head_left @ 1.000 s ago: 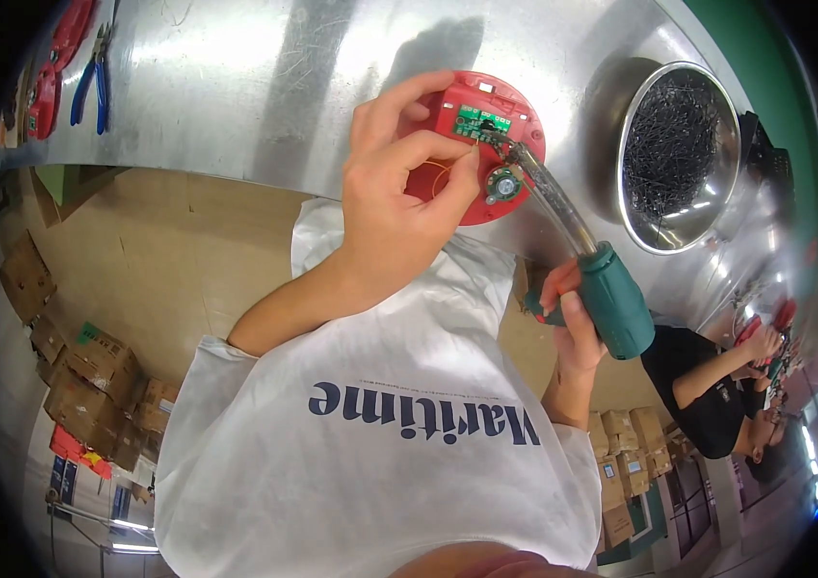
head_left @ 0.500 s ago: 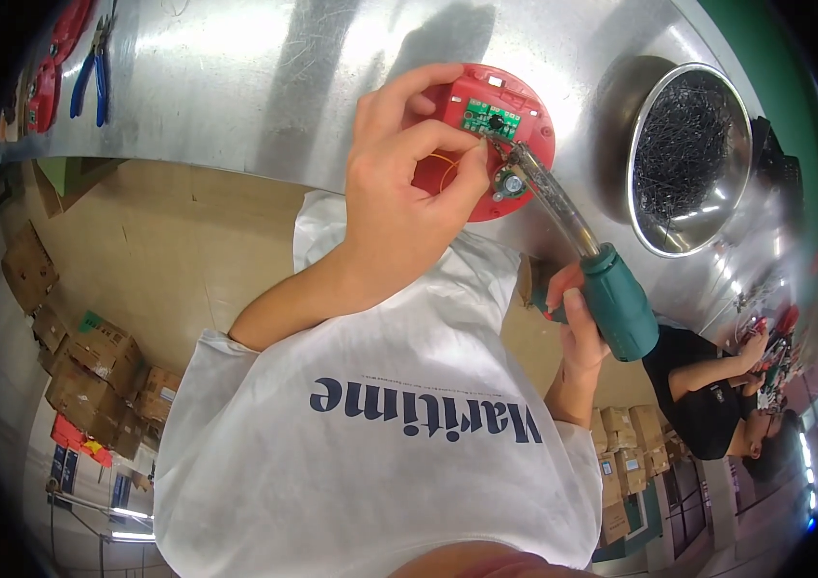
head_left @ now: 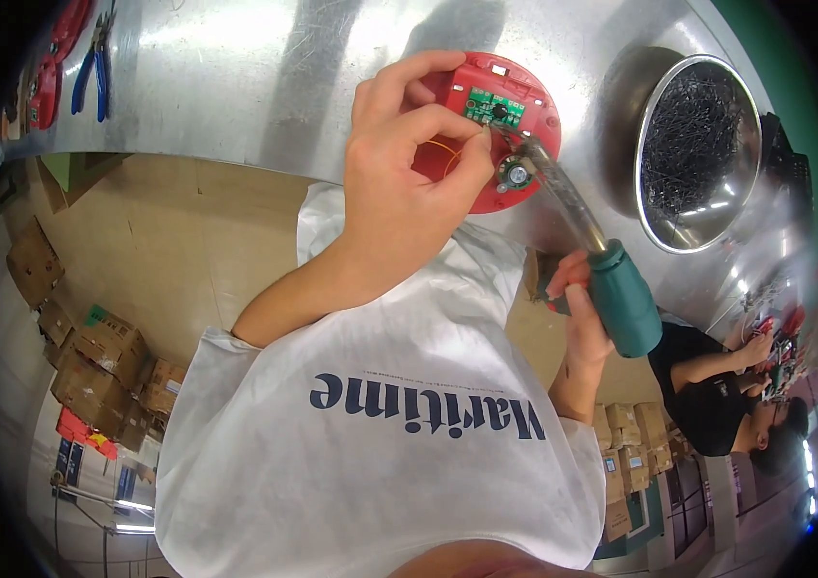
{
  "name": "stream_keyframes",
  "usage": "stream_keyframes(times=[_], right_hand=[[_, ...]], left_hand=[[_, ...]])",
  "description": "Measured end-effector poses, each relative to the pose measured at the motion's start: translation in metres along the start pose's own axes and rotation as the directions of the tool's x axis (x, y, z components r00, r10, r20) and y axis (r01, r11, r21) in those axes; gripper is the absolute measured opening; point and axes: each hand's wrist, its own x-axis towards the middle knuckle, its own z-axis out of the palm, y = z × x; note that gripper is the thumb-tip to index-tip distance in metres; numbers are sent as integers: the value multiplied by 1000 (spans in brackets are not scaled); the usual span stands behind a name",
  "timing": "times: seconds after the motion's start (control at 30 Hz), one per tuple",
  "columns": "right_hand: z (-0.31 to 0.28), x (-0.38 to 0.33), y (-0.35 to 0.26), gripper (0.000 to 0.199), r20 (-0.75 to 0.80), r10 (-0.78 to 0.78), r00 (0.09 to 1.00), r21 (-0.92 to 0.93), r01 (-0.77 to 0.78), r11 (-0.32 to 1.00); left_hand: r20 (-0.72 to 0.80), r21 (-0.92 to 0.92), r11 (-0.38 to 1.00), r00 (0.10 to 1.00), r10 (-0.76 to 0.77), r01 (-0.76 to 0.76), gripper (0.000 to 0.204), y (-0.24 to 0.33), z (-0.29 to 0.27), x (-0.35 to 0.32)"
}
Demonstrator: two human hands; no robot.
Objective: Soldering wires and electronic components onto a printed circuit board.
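Observation:
A round red plastic housing [head_left: 542, 106] lies on the metal bench, with a small green circuit board [head_left: 478, 102] and a round silver component [head_left: 517, 175] in it. My left hand [head_left: 409, 169] rests over its left side, thumb and forefinger pinched on the end of a thin wire at the board's lower edge. A yellow loop of wire [head_left: 449, 152] shows in the gap behind the fingers. My right hand [head_left: 582, 313] grips the soldering iron [head_left: 623, 301] by its green handle. Its metal barrel slants up to the board, and the tip is close to my left fingertips; contact cannot be made out.
To the right, a steel bowl [head_left: 648, 207] holds many thin dark pieces [head_left: 693, 140]. Blue-handled pliers [head_left: 94, 77] and red parts [head_left: 47, 91] lie at the far left. Another person [head_left: 717, 405] works further along the bench [head_left: 236, 87]. Cardboard boxes [head_left: 105, 371] stand on the floor.
The housing and both hands sit slightly higher in the picture, along with a small shift of the view. The pinch on the wire and the grip on the soldering iron are unchanged.

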Motion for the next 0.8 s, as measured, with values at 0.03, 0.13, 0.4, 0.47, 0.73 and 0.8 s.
stream_keyframes(times=[0.03,0.13,0.4,0.47,0.73,0.8], right_hand=[[1,0,-6,22,69,68,995,350,-88,933],[-2,-8,14,38,-72,34,997,572,13,820],[-22,-20,38,48,-293,-70,954,650,252,717],[-29,-18,44,47,-346,-92,934,639,307,705],[-48,-14,64,32,-402,-73,913,721,365,589],[-49,-17,69,32,-410,-72,909,746,380,547]], left_hand=[[4,-9,1000,1000,-18,18,4,0,0,0],[18,-17,999,999,-35,35,3,1,-1,0],[75,-27,997,995,-71,73,3,2,-5,4],[111,13,996,989,-95,94,3,5,-7,6],[210,123,992,977,-31,5,4,14,-17,12],[253,114,993,967,0,-30,8,13,-24,12]])
